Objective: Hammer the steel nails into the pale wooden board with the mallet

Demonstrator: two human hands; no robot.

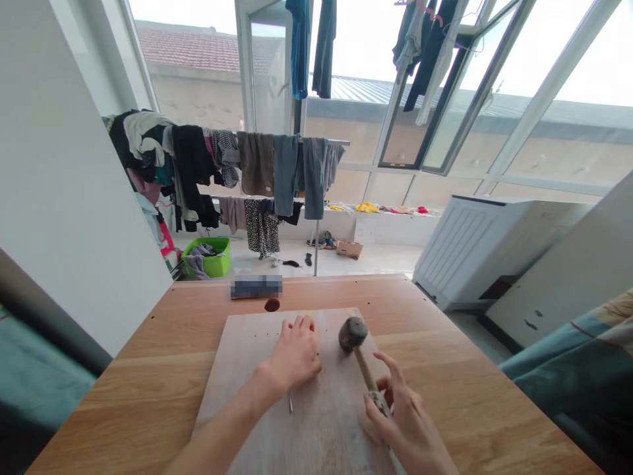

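Loosely, the right hand (pixel 403 412) grips the mallet (pixel 365 368) by its handle, index finger lifted, the dark head at the right side of the pale board (pixel 329 419) on the table (pixel 163 376). The left hand (pixel 297 349) curls low over the board near a thin metal rod (pixel 291 402); whether its fingers hold anything, I cannot tell.

And here's the left forearm (pixel 232 419), bare, slanting up from seven o'clock! The left hand (pixel 297 354) sits near six, back upward, knuckles bunched, fingers (pixel 299 324) bent, most tips hidden. Over at five, the right hand (pixel 403 409) curls in a loose grip, thumb (pixel 377 410) on its nine o'clock side, and look, the index finger (pixel 391 364) arches free towards eleven!
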